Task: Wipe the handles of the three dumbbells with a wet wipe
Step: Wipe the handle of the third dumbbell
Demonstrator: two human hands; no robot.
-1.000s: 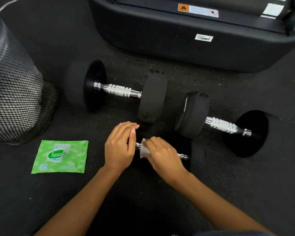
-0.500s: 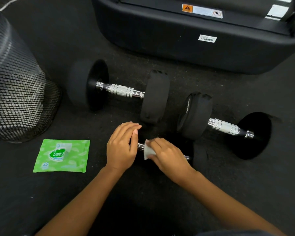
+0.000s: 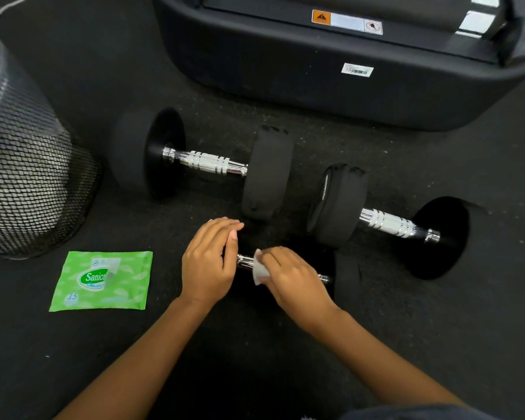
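Wipe (image 3: 260, 269) rubbing small dumbbell handle (image 3: 245, 262), right hand (image 3: 297, 281) gripping it; left hand (image 3: 208, 265), at 9 o'clock, lying flat, steadying weight.

Dark speckled rubber floor (image 3: 391, 344); black machine base (image 3: 315, 77) with warning label along the far edge; black mesh bin (image 3: 22, 177) at the left edge.

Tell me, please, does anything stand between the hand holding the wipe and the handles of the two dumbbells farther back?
Nothing visible does. The right hand holds the wet wipe on the near dumbbell; the handles of the left dumbbell and right dumbbell lie bare beyond it.
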